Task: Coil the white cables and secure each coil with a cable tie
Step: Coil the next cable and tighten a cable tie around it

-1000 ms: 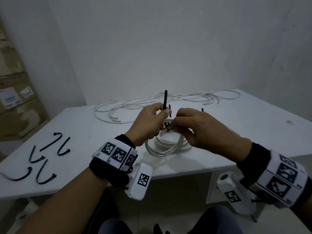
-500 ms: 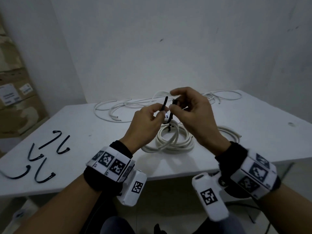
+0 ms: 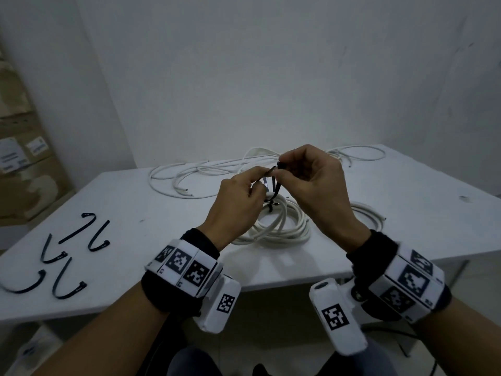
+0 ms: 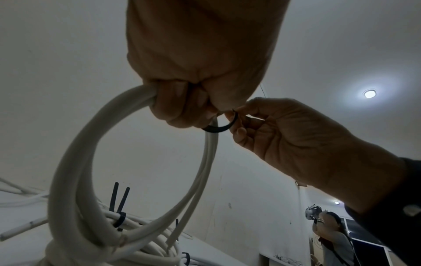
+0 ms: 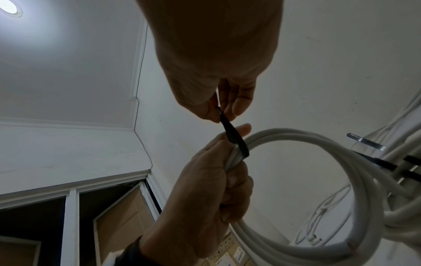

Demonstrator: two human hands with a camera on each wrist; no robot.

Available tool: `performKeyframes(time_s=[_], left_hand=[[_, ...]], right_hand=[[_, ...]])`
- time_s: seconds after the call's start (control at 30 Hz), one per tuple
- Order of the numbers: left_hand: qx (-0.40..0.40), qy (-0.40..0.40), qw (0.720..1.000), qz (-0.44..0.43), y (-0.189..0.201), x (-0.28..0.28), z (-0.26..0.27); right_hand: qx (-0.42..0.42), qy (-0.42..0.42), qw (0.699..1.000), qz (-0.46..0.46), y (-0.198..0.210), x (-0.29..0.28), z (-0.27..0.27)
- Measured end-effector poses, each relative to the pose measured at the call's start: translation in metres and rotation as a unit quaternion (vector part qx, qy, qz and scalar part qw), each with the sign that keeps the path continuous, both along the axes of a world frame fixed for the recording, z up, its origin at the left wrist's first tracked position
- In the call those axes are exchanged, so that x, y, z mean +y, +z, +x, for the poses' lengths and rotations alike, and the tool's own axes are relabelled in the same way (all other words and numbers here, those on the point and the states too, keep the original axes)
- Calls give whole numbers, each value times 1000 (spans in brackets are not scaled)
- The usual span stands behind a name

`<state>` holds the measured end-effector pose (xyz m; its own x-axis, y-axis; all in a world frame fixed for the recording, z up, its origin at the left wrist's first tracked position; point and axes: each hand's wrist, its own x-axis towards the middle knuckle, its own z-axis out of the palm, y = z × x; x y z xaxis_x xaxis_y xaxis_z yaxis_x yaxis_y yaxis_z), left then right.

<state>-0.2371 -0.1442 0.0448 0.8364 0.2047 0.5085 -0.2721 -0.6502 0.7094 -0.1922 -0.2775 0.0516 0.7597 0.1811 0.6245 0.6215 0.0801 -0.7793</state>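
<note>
Left hand (image 3: 238,204) closed around the top of the white cable coil (image 3: 273,226), strands bunched in the curled fingers, upper arc lifted clear of the white table (image 3: 406,218) while the lower loops rest near the middle of the front edge. Right hand (image 3: 311,185) pinching the end of a black cable tie (image 3: 272,183) between thumb and forefinger, remaining fingers loosely curled. Tie wrapped in a loose loop around the gripped strands, just beside the left thumb; not drawn tight, a gap visible between band and cable in the left wrist view. Hands touching or nearly so above the coil.

On the lower part of the same coil, another black tie (image 4: 119,218) already cinched round the strands, its tail sticking up. A further tied bundle (image 3: 366,213) lying just right of the coil, partly hidden behind the right hand.

Toward the far edge, loose white cables (image 3: 189,175) sprawled in long curves from the middle to the far right corner. Near the front left corner, spare black cable ties (image 3: 62,256) scattered flat, each bent into a hook shape, well apart from the coil.

Beyond the left edge, stacked cardboard boxes (image 3: 24,169) with paper labels.
</note>
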Motion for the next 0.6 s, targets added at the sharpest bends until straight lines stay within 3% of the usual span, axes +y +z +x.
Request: performKeyframes(time_s=[0.2, 0.4, 0.6], left_hand=[[-10, 3, 1000, 16, -3, 0, -2], [-11, 4, 1000, 26, -1, 2, -8], [-16, 14, 999, 24, -5, 4, -8]], right_hand=[[-2, 16, 1000, -16, -4, 0, 1], [8, 85, 996, -11, -6, -2, 1], [1, 78, 996, -42, -10, -1, 1]])
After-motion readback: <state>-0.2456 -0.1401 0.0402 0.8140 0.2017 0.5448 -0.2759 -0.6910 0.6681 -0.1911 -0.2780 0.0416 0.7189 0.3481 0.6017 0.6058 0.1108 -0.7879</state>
